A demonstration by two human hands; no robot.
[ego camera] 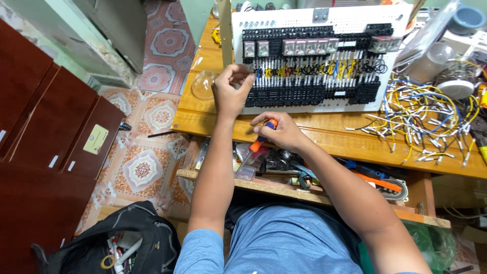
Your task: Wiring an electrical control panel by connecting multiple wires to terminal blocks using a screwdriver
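A white electrical panel board (355, 20) lies on the wooden workbench (314, 134), carrying rows of black terminal blocks, clear relays and short yellow, blue and black wires. My left hand (231, 89) is at the board's left edge, fingertips pinched together on something small by the terminal row; what it pinches is too small to tell. My right hand (281, 133) rests on the bench just in front of the board, gripping an orange and blue screwdriver (259, 142) that points down towards the shelf.
A pile of cut wires (431, 119) in yellow, white and blue covers the bench's right side. A lower shelf (284, 187) holds pliers and other tools. A black tool bag (122, 238) sits on the patterned tile floor, with dark red cabinets (45, 116) at left.
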